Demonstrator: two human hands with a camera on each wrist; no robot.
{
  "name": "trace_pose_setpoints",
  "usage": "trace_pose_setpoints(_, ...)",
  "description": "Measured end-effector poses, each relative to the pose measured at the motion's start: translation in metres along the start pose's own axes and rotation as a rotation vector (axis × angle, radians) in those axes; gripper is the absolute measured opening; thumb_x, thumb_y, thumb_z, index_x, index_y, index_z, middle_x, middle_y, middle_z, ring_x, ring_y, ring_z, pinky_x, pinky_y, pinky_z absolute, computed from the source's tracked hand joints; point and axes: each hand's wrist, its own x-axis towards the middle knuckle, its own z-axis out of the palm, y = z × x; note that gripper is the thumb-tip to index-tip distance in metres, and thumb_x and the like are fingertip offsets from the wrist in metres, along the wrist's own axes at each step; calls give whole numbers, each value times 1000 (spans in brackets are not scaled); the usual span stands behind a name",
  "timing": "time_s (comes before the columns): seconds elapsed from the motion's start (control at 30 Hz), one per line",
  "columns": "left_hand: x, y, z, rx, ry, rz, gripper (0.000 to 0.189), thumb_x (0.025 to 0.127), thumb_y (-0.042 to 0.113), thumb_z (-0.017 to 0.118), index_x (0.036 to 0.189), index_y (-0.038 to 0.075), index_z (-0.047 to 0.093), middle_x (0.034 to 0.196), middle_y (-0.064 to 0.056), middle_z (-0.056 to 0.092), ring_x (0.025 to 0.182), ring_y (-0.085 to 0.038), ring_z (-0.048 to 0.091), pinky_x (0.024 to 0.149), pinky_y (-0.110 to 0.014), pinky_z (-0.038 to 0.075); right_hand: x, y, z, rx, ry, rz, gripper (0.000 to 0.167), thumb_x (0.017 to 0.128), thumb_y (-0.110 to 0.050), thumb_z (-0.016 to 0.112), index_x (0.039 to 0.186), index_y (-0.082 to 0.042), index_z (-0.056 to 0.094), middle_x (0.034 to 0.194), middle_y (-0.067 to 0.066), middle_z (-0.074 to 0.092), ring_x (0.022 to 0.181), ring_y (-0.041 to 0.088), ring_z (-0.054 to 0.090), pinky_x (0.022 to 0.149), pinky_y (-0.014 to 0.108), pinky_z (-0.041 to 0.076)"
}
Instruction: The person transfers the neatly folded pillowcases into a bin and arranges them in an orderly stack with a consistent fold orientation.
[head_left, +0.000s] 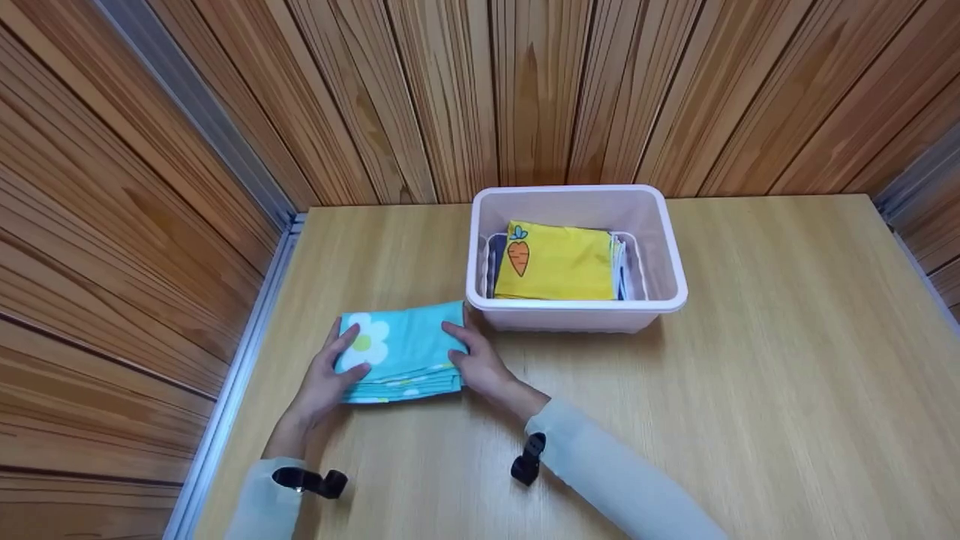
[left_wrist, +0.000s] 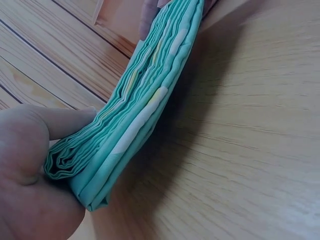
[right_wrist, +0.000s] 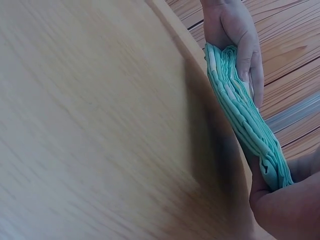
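A folded turquoise cloth (head_left: 412, 341) with a white flower print is held between both hands, left of the bin. My left hand (head_left: 324, 382) grips its left end, thumb and a finger on top. At the right end my right hand (head_left: 484, 367) grips it the same way, close to the bin's near left corner. The left wrist view shows many stacked layers along the edge of the cloth (left_wrist: 135, 110), with a shadow on the table beside it. In the right wrist view the cloth (right_wrist: 240, 110) spans from one hand to the other. Fingers beneath it are mostly hidden.
A pale pink plastic bin (head_left: 577, 318) stands at the back of the wooden table (head_left: 787, 360). Inside it lie a folded yellow cloth (head_left: 566, 262) with a carrot print and other darker and white folded cloths. Wood-panelled walls (head_left: 532, 97) rise behind and at the sides.
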Motion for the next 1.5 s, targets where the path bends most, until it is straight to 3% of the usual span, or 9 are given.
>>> trace_pose_setpoints(0.4, -2, 4, -8, 3, -37, 32, 66, 104, 14, 60, 162, 19, 29, 172, 1, -7, 156, -22, -14, 123, -54, -7, -3, -9, 0, 32, 1, -17, 50, 106, -5, 46, 155, -15, 44, 172, 3, -3, 157, 23, -5, 126, 44, 5)
trace_pose_setpoints(0.67, -4, 11, -10, 2, -21, 27, 67, 102, 8, 61, 161, 14, 30, 172, -1, -7, 156, -24, -14, 124, -50, -6, -3, -17, 2, -5, 5, -49, 52, 105, -2, 48, 155, -11, 43, 172, 3, -6, 156, 21, -8, 126, 42, 4)
trace_pose_setpoints(1.27, -13, 21, -19, -34, -60, 99, 63, 104, 11, 58, 161, 15, 30, 171, 1, -8, 155, -23, -15, 123, -54, -8, -8, -28, 1, -26, 1, -35, 51, 106, -7, 49, 155, -19, 44, 172, -2, -3, 157, 18, -4, 126, 41, 8)
trace_pose_setpoints(1.5, -13, 26, -23, -27, -53, 127, 66, 103, 9, 59, 161, 11, 29, 172, -3, -7, 155, -25, -14, 123, -52, -7, -10, -38, 1, -23, 3, -68, 51, 106, -5, 48, 155, -13, 43, 172, 4, -3, 157, 21, -3, 126, 42, 9)
